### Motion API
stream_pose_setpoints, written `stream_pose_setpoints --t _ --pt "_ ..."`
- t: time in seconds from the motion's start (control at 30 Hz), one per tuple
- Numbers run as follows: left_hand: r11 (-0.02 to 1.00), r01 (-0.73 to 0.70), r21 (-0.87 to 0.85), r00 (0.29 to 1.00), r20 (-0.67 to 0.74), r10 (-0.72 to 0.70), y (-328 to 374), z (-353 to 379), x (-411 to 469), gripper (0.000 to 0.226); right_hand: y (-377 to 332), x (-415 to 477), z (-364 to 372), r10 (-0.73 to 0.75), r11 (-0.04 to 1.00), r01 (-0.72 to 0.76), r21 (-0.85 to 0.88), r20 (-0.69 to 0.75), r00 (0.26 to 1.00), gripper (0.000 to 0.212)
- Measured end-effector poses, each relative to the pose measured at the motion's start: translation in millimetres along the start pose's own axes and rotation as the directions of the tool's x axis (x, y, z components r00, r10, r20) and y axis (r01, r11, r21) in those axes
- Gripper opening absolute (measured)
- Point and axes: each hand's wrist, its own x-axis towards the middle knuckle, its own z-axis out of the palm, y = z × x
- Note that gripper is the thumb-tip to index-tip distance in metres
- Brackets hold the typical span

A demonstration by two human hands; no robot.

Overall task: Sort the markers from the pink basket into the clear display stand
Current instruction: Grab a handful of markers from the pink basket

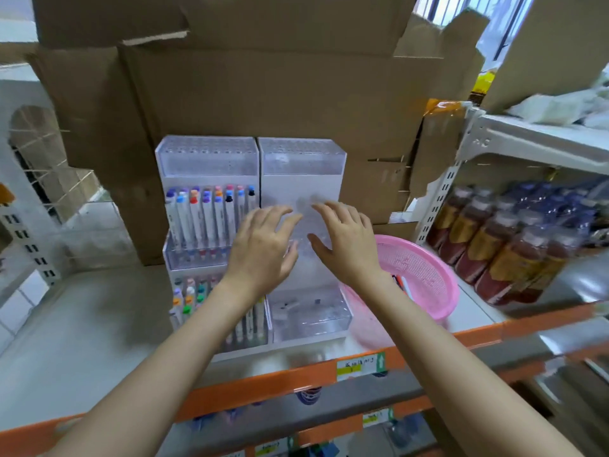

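The stand (207,159) sits on a shelf (99,324) with an orange front edge (263,385), in front of stacked cardboard boxes (263,94). It consists of two clear tiered units placed side by side and touching. The left unit (197,258) holds markers (204,219) upright in rows on its middle tier, caps up, in blue, purple, orange, red, pink and black. A second group stands on its lower tier, partly hidden by the left forearm. The right unit (301,166) has a perforated top tier; its lower tier holds a few small dark items, too blurred to identify. The basket (425,275) lies on the same shelf just beside the right unit, on its right side, with its mesh interior facing the viewer. A few loose markers (400,282) lie in it, mostly hidden behind the right forearm. The left hand (263,245) is spread wide, fingers slightly bent, and holds nothing; it is raised in front of the seam between the two units at middle-tier height. The right hand (346,242) is likewise spread wide and holds nothing, raised in front of the middle tier of the right unit. The hands are near each other but apart, backs toward the viewer. Whether either hand touches the stand cannot be determined, because the frame is blurred there. Wrapped bottles (494,242) stand on a white rack (527,136) to the right. A label (359,366) is fixed to the orange edge.
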Motion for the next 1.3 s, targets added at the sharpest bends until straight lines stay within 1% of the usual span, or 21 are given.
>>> stream_pose_setpoints --t 0.1,0.23,0.3,0.37,0.47,0.5,0.53,0.57,0.6,0.67,0.7,0.77,0.83,0.93,1.0,1.1,1.17,1.23,1.3 --pt "0.999 -0.032 -0.03 0.998 0.044 0.034 33 19 10 0.046 34 -15 -13 0.045 0.999 -0.044 -0.032 0.042 0.998 0.042" --pt "0.994 -0.082 -0.077 0.988 0.126 0.091 80 50 23 0.049 84 -42 -22 0.127 0.991 -0.12 -0.064 0.124 0.984 0.043" --pt "0.989 -0.117 -0.094 0.978 0.162 0.131 103 66 28 0.05 109 -56 -22 0.169 0.983 -0.15 -0.109 0.187 0.968 0.047" --pt "0.984 -0.152 -0.09 0.97 0.179 0.166 123 79 32 0.047 131 -67 -20 0.221 0.972 -0.19 -0.136 0.265 0.939 0.05" --pt "0.978 -0.206 -0.046 0.958 0.196 0.211 148 100 36 0.041 155 -76 -17 0.329 0.944 -0.294 -0.148 0.375 0.867 0.053" --pt "0.977 -0.205 -0.055 0.954 0.211 0.212 153 107 37 0.041 160 -77 -15 0.345 0.938 -0.307 -0.159 0.407 0.845 0.053" --pt "0.978 -0.188 -0.092 0.947 0.247 0.205 157 115 37 0.044 165 -79 -13 0.35 0.937 -0.307 -0.169 0.437 0.829 0.052" --pt "0.981 -0.147 -0.127 0.932 0.314 0.18 160 123 37 0.046 169 -80 -10 0.351 0.936 -0.304 -0.175 0.465 0.812 0.051" --pt "0.987 -0.104 -0.121 0.899 0.412 0.145 163 129 38 0.047 173 -80 -7 0.353 0.935 -0.306 -0.178 0.492 0.795 0.05" --pt "0.999 -0.006 -0.042 0.815 0.579 0.029 163 147 39 0.047 180 -82 2 0.366 0.93 -0.324 -0.176 0.54 0.758 0.044" --pt "0.999 0.053 -0.011 0.759 0.65 -0.033 162 153 39 0.05 183 -83 6 0.374 0.926 -0.335 -0.177 0.566 0.735 0.042" --pt "0.986 0.165 0.025 0.659 0.741 -0.129 160 165 42 0.055 189 -83 15 0.386 0.919 -0.345 -0.194 0.626 0.678 0.042" --pt "0.978 0.2 0.06 0.609 0.775 -0.172 160 170 44 0.049 194 -82 23 0.393 0.916 -0.338 -0.218 0.663 0.637 0.039" --pt "0.976 0.19 0.102 0.582 0.789 -0.196 161 171 46 0.029 200 -79 33 0.396 0.914 -0.325 -0.241 0.697 0.598 0.027" --pt "0.972 0.221 0.075 0.572 0.798 -0.191 161 173 47 0.022 201 -79 37 0.394 0.914 -0.329 -0.238 0.718 0.573 0.027" --pt "0.954 0.3 -0.011 0.548 0.821 -0.163 160 172 51 0.014 203 -79 42 0.393 0.907 -0.364 -0.214 0.743 0.542 0.032" --pt "0.944 0.328 -0.027 0.541 0.824 -0.164 158 170 55 0.009 204 -78 42 0.396 0.899 -0.392 -0.196 0.747 0.534 0.039" --pt "0.933 0.359 -0.036 0.543 0.82 -0.178 158 168 57 0.012 205 -78 41 0.403 0.884 -0.434 -0.172 0.753 0.521 0.046" --pt "0.909 0.416 -0.041 0.529 0.824 -0.205 157 168 58 0.016 205 -77 40 0.419 0.861 -0.485 -0.153 0.755 0.504 0.054"
